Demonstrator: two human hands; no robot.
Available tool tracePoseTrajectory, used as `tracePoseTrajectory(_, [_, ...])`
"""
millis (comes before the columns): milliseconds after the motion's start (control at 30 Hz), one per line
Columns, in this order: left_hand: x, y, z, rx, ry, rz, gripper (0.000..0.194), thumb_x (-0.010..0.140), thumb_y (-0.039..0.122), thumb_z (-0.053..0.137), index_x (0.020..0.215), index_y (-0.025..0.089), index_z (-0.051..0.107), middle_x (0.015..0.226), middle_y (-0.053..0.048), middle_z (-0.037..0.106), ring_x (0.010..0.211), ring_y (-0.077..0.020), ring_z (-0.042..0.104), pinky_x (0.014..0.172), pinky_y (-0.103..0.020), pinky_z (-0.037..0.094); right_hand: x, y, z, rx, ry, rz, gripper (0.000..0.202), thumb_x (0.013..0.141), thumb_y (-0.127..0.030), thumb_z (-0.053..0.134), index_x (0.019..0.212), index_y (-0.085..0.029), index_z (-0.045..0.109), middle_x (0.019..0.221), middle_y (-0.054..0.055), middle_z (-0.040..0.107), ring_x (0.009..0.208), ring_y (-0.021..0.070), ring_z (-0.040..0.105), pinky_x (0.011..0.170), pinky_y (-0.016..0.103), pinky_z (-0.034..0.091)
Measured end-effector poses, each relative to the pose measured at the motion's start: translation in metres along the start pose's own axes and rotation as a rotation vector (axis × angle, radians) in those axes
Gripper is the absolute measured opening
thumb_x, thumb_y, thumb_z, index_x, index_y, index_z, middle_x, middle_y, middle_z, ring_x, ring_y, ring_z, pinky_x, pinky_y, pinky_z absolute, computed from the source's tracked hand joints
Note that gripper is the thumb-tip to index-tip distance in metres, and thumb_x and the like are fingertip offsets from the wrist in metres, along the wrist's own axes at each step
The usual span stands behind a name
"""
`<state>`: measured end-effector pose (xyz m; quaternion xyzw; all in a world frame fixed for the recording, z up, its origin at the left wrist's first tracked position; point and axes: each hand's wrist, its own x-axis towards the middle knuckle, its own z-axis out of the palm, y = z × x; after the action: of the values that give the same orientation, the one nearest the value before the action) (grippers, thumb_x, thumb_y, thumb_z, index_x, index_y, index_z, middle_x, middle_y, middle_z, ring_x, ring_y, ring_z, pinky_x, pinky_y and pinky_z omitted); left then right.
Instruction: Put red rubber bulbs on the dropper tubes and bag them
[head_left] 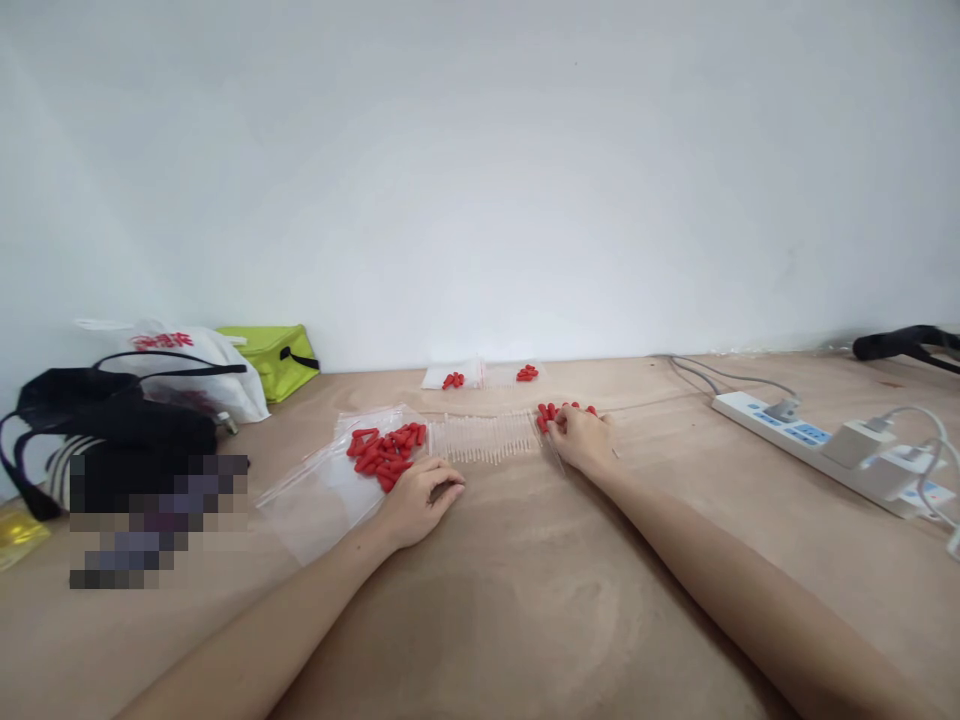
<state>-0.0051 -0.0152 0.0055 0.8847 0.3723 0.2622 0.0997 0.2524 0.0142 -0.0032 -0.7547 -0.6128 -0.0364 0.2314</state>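
My left hand (421, 503) rests on the table just below a heap of small red pieces (382, 455) lying on a clear plastic bag (322, 510). Its fingers are curled with a gap between thumb and forefinger, and nothing shows in it. At the right end of a row of thin pale sticks (484, 438), my right hand (581, 436) has its fingers closed beside a group of red pieces (547, 411). What those fingers hold, if anything, is too small to tell. Farther back, two small red groups (453, 381) (527, 373) lie on clear bags.
A white power strip (787, 430) with plugs and cables is at the right. On the left are a black bag (127, 440), a white plastic bag (217, 365) and a green bag (270, 360). A black object (900, 345) lies at the far right, and a wall stands behind the table.
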Motion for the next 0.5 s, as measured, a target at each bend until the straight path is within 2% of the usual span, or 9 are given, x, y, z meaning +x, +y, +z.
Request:
tracePoseTrajectory(100, [0.0, -0.001, 0.002, 0.002, 0.005, 0.009, 0.015, 0.079, 0.023, 0.046, 0.079, 0.019, 0.061, 0.078, -0.003, 0.061, 0.075, -0.0157, 0.056, 0.071, -0.029, 0.043, 0.0, -0.01, -0.001, -0.027, 0.003, -0.083, 0.026, 0.078, -0.034, 0.04, 0.078, -0.02, 0.062, 0.084, 0.006, 0.064, 0.082, 0.0202, 0.054, 0.08, 0.038, 0.022])
tracePoseTrajectory(200, [-0.001, -0.004, 0.004, 0.067, 0.041, -0.001, 0.015, 0.079, 0.023, 0.047, 0.079, 0.019, 0.061, 0.078, -0.003, 0.061, 0.074, -0.0163, 0.055, 0.069, -0.029, 0.043, 0.002, -0.022, 0.001, -0.101, -0.05, -0.093, 0.026, 0.077, -0.03, 0.04, 0.079, -0.018, 0.063, 0.086, 0.009, 0.064, 0.084, 0.0227, 0.053, 0.08, 0.04, 0.022])
tracePoseTrajectory(267, [-0.001, -0.007, 0.002, 0.195, 0.133, -0.064, 0.013, 0.077, 0.024, 0.049, 0.076, 0.019, 0.06, 0.077, -0.003, 0.06, 0.075, -0.0184, 0.054, 0.069, -0.031, 0.041, 0.004, -0.027, 0.003, -0.153, -0.076, -0.072, 0.026, 0.077, -0.027, 0.04, 0.082, -0.015, 0.063, 0.087, 0.012, 0.063, 0.086, 0.0239, 0.053, 0.079, 0.04, 0.022])
tracePoseTrajectory(400, [-0.001, -0.014, -0.008, 0.521, 0.34, -0.279, 0.012, 0.072, 0.031, 0.054, 0.073, 0.019, 0.057, 0.077, -0.005, 0.059, 0.078, -0.0238, 0.052, 0.069, -0.035, 0.037, 0.01, -0.035, 0.006, -0.231, -0.101, -0.041, 0.025, 0.075, -0.017, 0.04, 0.086, -0.011, 0.063, 0.089, 0.015, 0.062, 0.084, 0.0242, 0.055, 0.08, 0.042, 0.022])
tracePoseTrajectory(500, [-0.002, -0.019, -0.016, 0.624, 0.361, -0.347, 0.021, 0.07, 0.04, 0.056, 0.075, 0.02, 0.056, 0.079, -0.005, 0.058, 0.081, -0.0258, 0.051, 0.067, -0.035, 0.036, 0.012, -0.042, 0.007, -0.257, -0.132, -0.047, 0.026, 0.074, -0.01, 0.04, 0.085, -0.011, 0.064, 0.087, 0.016, 0.063, 0.081, 0.0232, 0.056, 0.08, 0.043, 0.022])
